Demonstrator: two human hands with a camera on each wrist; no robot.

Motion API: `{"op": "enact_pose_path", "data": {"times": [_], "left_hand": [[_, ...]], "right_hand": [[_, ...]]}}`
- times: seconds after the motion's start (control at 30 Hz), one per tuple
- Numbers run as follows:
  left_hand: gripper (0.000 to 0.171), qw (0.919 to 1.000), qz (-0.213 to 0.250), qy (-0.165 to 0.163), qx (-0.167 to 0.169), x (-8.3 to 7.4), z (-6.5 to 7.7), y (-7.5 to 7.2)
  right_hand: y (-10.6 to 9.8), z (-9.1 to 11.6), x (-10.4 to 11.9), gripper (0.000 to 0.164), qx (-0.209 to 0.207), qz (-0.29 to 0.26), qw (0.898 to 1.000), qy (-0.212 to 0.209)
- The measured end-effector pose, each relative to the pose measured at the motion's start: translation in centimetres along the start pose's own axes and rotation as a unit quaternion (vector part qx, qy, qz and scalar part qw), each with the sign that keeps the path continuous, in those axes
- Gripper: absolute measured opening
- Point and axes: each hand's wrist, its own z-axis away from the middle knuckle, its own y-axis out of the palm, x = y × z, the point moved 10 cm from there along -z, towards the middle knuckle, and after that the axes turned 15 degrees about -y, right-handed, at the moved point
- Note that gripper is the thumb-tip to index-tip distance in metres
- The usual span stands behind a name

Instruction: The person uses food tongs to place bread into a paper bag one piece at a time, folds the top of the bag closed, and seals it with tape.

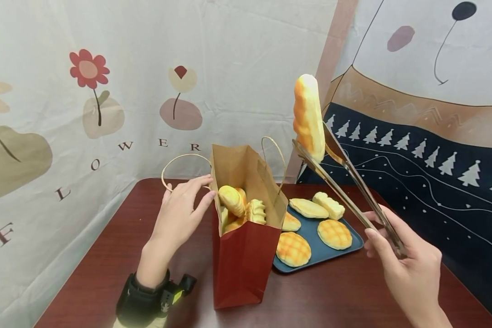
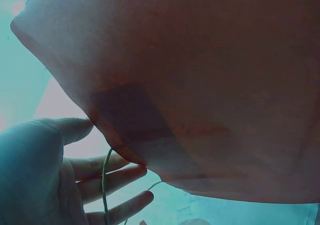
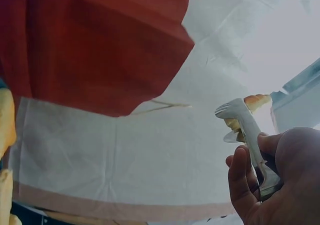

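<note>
My right hand grips metal tongs, whose tips hold a long ridged bread roll upright, above and to the right of a red paper bag. In the right wrist view the tongs slant up from the hand, the bread partly hidden behind them. My left hand touches the bag's left upper edge with fairly straight fingers. A thin bag handle passes across those fingers in the left wrist view. Inside the open bag lie several breads, including a twisted roll and a ridged piece.
Right behind the bag, a dark blue tray carries two round grid-topped buns, a smooth oval roll, a pale ridged bread and another partly hidden bread. Everything stands on a reddish-brown table before a printed cloth backdrop.
</note>
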Motion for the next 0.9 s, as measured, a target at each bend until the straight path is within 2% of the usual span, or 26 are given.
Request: {"op": "enact_pose_path", "data": {"times": [0.17,0.43,0.63,0.9], "left_hand": [[0.045,1.0,0.001,0.0,0.0,0.0,0.0,0.0],[0.044,1.0,0.0,0.0,-0.002,0.0,0.0,0.0],[0.044,1.0,0.0,0.002,-0.003,0.0,0.0,0.0],[0.044,1.0,0.0,0.005,-0.007,-0.2,0.1,-0.1]], "right_hand": [[0.6,0.0,1.1,0.041,0.013,-0.03,0.999,-0.004],[2.3,0.7,1.9,0.051,0.055,-0.048,0.997,-0.018],[3.4,1.3,1.5,0.058,0.1,-0.018,0.995,-0.01],[4.2,1.9,0.9,0.06,0.146,0.033,0.989,0.002]]}}
